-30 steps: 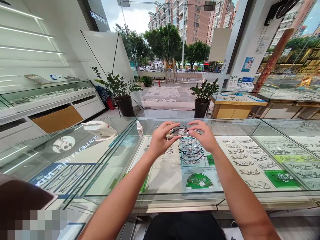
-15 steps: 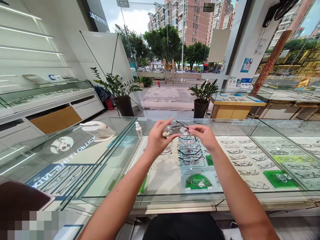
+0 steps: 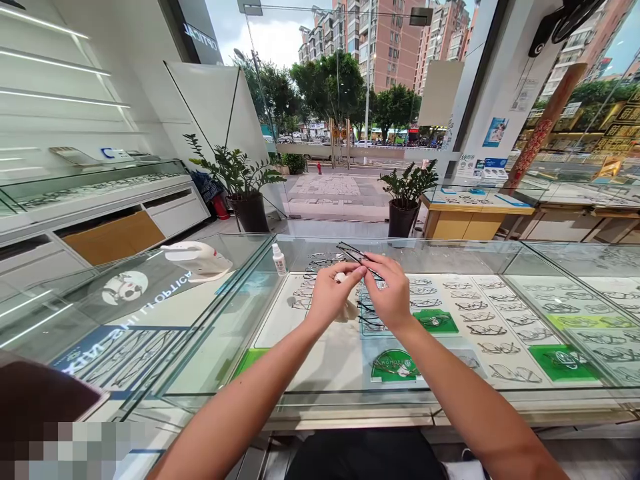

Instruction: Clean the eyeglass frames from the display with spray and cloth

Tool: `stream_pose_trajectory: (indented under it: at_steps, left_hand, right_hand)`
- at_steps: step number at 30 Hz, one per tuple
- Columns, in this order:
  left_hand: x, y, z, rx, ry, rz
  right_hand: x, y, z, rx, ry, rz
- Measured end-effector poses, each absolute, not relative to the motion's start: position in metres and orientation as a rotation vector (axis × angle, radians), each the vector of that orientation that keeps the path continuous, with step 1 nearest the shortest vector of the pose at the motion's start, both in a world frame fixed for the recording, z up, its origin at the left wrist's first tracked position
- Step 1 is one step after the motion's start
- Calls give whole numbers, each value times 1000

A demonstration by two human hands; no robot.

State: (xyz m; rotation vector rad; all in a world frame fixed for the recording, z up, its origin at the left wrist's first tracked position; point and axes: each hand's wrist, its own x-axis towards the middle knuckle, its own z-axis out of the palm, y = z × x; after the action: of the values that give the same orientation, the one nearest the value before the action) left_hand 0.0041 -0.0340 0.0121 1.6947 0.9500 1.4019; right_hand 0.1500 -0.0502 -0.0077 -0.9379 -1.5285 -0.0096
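A pair of dark-framed eyeglasses [image 3: 351,252] is held over the glass counter, tilted, with its temples looking folded together. My right hand [image 3: 389,288] pinches it between thumb and fingers. Close against it, my left hand [image 3: 327,293] is closed with its thumb tip at the frame. A pale cloth [image 3: 349,312] is bunched in the left hand and hangs below the palm. The fingers hide part of the eyeglasses. Under both hands, rows of eyeglasses [image 3: 370,323] lie in the display case.
A small white spray bottle [image 3: 279,260] stands on the counter glass [image 3: 320,393] at left. Further left is a white device [image 3: 197,259]. More frames [image 3: 487,330] fill the case at right. Two potted plants [image 3: 250,210] stand beyond the counter.
My hands have come together, the left closing from spread fingers. The eyeglasses, which had a temple sticking out, now look folded and tilted. The pale cloth shows more below my left hand.
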Motion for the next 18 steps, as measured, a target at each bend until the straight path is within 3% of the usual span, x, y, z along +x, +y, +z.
stream_pose_trajectory:
  at_steps: [8,18]
  left_hand:
    - [-5,-27,17,1733,1005,1472]
    - [-30,-16,31,2160,1056,1611]
  right_hand:
    - [149,-58,-3,-863,-1571,20]
    - [212,-23,3,-979,-1097,97]
